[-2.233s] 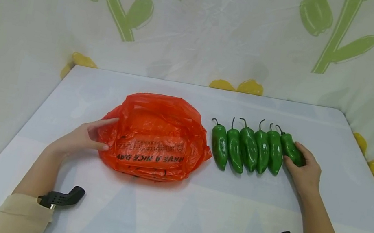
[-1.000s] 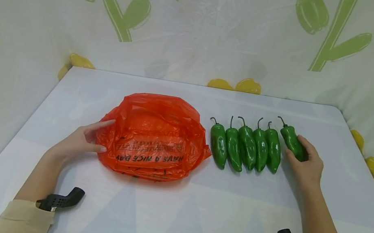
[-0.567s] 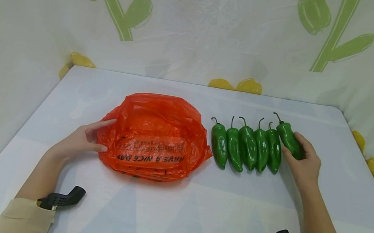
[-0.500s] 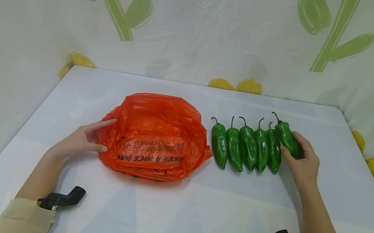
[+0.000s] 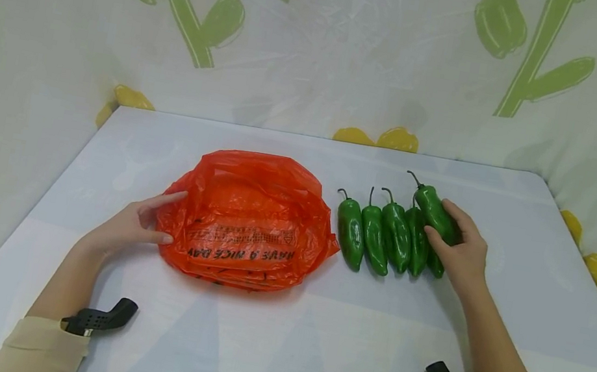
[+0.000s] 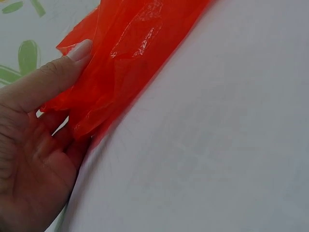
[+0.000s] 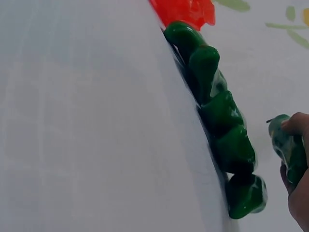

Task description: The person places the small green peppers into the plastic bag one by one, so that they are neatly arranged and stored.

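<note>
Green pepper (image 5: 431, 209) tilted, seemingly aloft.

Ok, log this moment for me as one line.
left hand: holds red bag at edge | right hand: holds one green pepper, raised | five other peppers: in a row on table, right of bag

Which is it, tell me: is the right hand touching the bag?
No, the right hand holds a green pepper, apart from the bag.

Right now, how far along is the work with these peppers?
Done, apparently: the red bag lies spread open, the left hand touching its side. In hand: the right hand holds one green pepper, lifted. Remaining, probably: bagging it and the five peppers on the table; none shows in the bag.
</note>
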Demonstrator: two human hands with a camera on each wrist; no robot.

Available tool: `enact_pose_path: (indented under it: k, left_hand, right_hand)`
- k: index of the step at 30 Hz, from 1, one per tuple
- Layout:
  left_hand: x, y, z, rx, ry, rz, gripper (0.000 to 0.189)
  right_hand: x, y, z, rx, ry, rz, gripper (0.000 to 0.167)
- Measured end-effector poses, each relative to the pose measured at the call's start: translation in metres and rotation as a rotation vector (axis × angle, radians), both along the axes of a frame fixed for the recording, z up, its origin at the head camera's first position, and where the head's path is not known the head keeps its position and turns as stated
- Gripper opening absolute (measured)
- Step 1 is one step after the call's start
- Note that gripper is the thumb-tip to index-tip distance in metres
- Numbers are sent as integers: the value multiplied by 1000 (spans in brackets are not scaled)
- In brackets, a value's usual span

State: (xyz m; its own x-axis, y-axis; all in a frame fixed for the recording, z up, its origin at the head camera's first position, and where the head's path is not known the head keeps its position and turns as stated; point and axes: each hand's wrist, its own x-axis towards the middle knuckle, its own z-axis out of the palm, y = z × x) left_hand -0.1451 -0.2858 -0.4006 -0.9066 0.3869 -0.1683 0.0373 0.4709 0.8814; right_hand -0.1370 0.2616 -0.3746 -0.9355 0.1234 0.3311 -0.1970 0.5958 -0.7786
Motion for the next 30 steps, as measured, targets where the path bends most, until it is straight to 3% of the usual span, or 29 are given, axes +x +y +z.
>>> enact_pose_path:
  k: [13,20,30]
  left_hand:
    - [-1,1,1,-15,0,-3,80]
    - [0,1,0,5,13,-8,79]
    - [3,1,2,-10,13,3,80]
  right_hand:
    - [-5,-18,8,-10,32,64,57]
    - [-8,-32,12,-58,100,143,55]
    - [-9,-50,21,-69,113,212,54]
